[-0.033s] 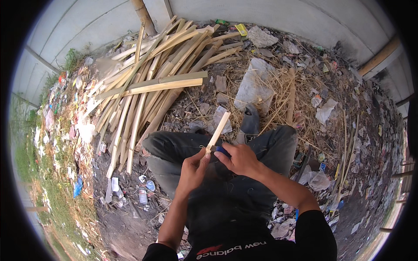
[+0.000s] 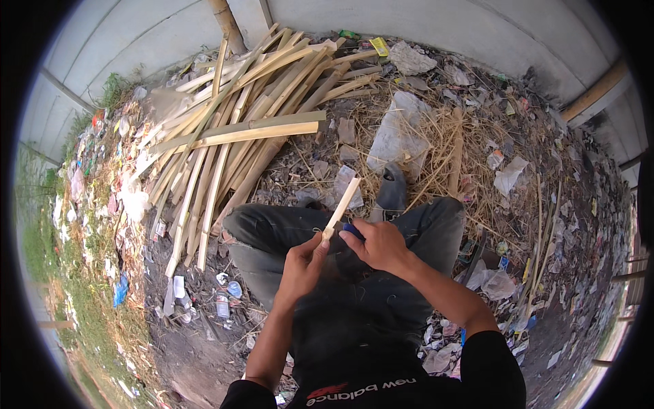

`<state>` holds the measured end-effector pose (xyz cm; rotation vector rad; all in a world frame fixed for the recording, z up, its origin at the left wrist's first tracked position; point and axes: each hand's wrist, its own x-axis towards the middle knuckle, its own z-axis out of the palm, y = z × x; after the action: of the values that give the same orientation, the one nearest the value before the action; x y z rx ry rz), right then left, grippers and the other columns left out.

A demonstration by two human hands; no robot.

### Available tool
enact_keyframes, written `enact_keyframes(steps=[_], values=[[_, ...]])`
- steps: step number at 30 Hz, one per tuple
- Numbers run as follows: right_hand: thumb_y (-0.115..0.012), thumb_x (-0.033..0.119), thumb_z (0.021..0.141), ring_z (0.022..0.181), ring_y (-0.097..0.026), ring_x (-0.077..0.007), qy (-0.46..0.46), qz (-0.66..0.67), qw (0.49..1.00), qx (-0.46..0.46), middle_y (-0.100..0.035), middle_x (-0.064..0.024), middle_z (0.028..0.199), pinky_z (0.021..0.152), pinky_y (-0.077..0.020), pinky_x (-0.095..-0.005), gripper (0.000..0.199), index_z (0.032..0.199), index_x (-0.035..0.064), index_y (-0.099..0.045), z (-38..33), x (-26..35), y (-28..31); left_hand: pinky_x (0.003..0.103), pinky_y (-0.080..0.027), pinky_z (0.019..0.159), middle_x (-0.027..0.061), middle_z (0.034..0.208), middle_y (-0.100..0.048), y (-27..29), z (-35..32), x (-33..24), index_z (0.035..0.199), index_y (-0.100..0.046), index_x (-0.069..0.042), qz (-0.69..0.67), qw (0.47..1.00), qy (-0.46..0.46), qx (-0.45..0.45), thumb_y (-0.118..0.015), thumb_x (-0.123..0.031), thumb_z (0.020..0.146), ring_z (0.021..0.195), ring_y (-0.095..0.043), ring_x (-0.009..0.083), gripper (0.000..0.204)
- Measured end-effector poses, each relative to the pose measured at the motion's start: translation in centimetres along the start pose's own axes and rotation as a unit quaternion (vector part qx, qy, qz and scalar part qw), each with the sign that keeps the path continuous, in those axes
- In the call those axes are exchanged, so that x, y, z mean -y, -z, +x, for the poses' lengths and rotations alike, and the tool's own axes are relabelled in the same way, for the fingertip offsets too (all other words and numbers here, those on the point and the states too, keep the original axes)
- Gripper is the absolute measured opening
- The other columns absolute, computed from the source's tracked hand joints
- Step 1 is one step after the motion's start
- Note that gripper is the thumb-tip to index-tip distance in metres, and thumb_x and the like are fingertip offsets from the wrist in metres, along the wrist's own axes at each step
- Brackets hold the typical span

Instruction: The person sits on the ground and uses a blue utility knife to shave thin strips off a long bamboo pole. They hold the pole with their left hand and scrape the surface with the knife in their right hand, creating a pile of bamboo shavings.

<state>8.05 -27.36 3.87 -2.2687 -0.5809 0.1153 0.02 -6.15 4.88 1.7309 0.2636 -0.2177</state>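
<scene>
A short, pale bamboo strip (image 2: 344, 203) slants up and away over my lap. My left hand (image 2: 302, 267) is closed round its near end. In my right hand (image 2: 379, 246) is a blue-handled knife (image 2: 353, 230), held close against the strip's right side just above my left fingers. Its blade is mostly hidden by the strip and my fingers. A thin curled fibre shows beside the strip at my left fingertips. My legs in dark trousers (image 2: 262, 235) are bent on both sides of the work.
Beyond my left knee lies a big pile of long split bamboo strips (image 2: 235, 136). Dry straw (image 2: 436, 153) and a flat greyish slab (image 2: 398, 129) are ahead. Litter covers the ground, with a crumpled plastic bag (image 2: 499, 285) at right. A pale wall (image 2: 409, 24) runs behind.
My right hand and the blue-handled knife have shifted slightly up and to the right along the strip. The left hand and the strip stay almost in place.
</scene>
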Motion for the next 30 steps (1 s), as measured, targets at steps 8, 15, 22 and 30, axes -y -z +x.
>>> enact_keyframes(steps=[8,15,22,30], values=[[-0.059,0.051,0.106,0.069,-0.068,-0.0478,0.005,-0.06,0.996,0.07,-0.068,-0.0239,0.071,0.063,-0.0532,-0.0567,0.049,0.098,0.0041,-0.069,-2.1,0.6,0.2,0.027,-0.041,0.063,-0.0057,0.076,-0.051,-0.5,-1.1,0.9,0.137,-0.068,0.003,-0.071,0.992,0.026,0.096,-0.056,-0.029,0.114,0.072,-0.045,0.0049,0.041],[-0.059,0.046,0.108,0.061,-0.065,-0.0453,0.011,-0.05,0.997,0.053,-0.062,-0.021,0.062,0.055,-0.0482,-0.0506,0.047,0.09,0.0027,-0.068,-1.3,1.0,0.7,0.026,-0.037,0.059,-0.0062,0.072,-0.049,-0.2,-1.9,0.5,0.115,-0.072,0.0,-0.059,0.994,0.026,0.084,-0.053,-0.036,0.115,0.067,-0.042,0.0036,0.041],[-0.056,0.048,0.109,0.068,-0.068,-0.0469,-0.029,-0.039,0.998,0.032,-0.066,-0.023,0.064,0.059,-0.0521,-0.0541,0.05,0.094,0.0021,-0.069,1.0,-0.8,3.7,0.025,-0.036,0.057,-0.0065,0.069,-0.049,0.2,-1.9,2.1,0.101,-0.07,-0.003,-0.049,0.993,-0.007,0.103,-0.051,-0.039,0.115,0.063,-0.041,0.0026,0.043],[-0.056,0.054,0.107,0.069,-0.068,-0.0482,-0.06,-0.028,0.997,0.045,-0.067,-0.0235,0.067,0.064,-0.0534,-0.0558,0.054,0.093,0.0028,-0.07,0.5,-1.1,2.4,0.026,-0.037,0.06,-0.006,0.071,-0.048,0.2,-1.5,1.6,0.107,-0.071,0.002,-0.045,0.992,0.036,0.114,-0.052,-0.034,0.115,0.067,-0.041,0.0041,0.041]])
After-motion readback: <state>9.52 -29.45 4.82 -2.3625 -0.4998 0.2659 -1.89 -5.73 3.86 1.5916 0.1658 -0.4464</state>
